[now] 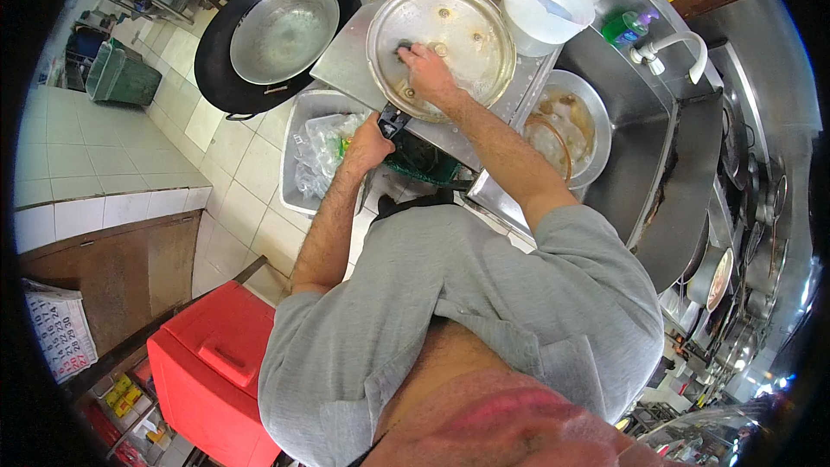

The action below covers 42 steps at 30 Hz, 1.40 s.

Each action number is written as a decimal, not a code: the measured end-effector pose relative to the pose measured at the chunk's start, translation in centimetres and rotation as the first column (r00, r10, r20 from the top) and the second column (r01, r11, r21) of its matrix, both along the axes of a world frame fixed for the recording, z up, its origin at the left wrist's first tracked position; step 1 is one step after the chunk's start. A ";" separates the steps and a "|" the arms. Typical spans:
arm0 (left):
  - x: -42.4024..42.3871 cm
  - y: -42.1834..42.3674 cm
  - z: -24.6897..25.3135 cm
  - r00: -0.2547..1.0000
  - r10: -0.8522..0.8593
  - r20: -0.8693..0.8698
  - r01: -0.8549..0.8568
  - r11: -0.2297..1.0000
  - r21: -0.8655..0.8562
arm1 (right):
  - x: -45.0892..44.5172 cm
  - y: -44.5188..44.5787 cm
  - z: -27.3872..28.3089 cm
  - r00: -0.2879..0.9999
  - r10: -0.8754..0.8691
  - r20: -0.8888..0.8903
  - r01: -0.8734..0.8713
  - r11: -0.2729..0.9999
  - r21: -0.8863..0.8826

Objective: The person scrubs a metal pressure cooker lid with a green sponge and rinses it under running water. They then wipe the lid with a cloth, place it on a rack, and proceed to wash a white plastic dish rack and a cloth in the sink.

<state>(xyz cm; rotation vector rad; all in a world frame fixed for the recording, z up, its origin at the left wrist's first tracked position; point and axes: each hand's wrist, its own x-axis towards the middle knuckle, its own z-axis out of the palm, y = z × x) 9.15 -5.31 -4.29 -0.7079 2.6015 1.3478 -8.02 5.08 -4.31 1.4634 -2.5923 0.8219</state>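
A round metal lid [476, 74], apparently from a pressure cooker, lies on the steel counter [347, 65] beside the sink. Its surface is wet, with several fittings showing. My left hand [368, 146] grips the lid's black handle [393, 119], which juts over the counter's near edge. With bent fingers, my right hand [429, 74] presses a small dark scouring pad [404, 45] against the lid's left part; my fingers partly cover the pad.
Right of the lid are a white plastic tub [528, 39], a metal basin [603, 136] of cloudy water with a hose, and a sink tap [697, 52]. To the left are a metal wok [285, 32] and a grey bin [285, 168] of plastic waste.
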 end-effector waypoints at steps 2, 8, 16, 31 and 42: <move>0.2 -0.1 -0.4 1.000 0.017 -0.004 -0.017 1.000 0.014 | 0.5 0.2 0.7 0.991 0.135 -0.020 -0.133 0.986 0.098; 0.5 0.5 1.0 0.996 0.063 0.064 -0.066 0.996 0.052 | -2.5 5.4 0.7 0.972 0.190 0.136 -0.223 0.928 0.298; 0.5 0.4 0.6 0.995 0.057 0.082 -0.053 0.998 -0.045 | -0.6 2.1 2.4 0.980 0.168 0.106 -0.192 0.938 0.290; 0.5 -0.8 -1.1 1.000 -0.025 0.001 0.025 0.997 -0.074 | 2.0 5.4 4.1 0.961 0.049 0.273 -0.190 0.833 0.519; 0.3 -0.1 0.7 0.999 0.009 0.044 -0.007 0.999 -0.036 | 0.6 8.7 4.8 0.969 0.010 0.246 -0.132 0.865 0.485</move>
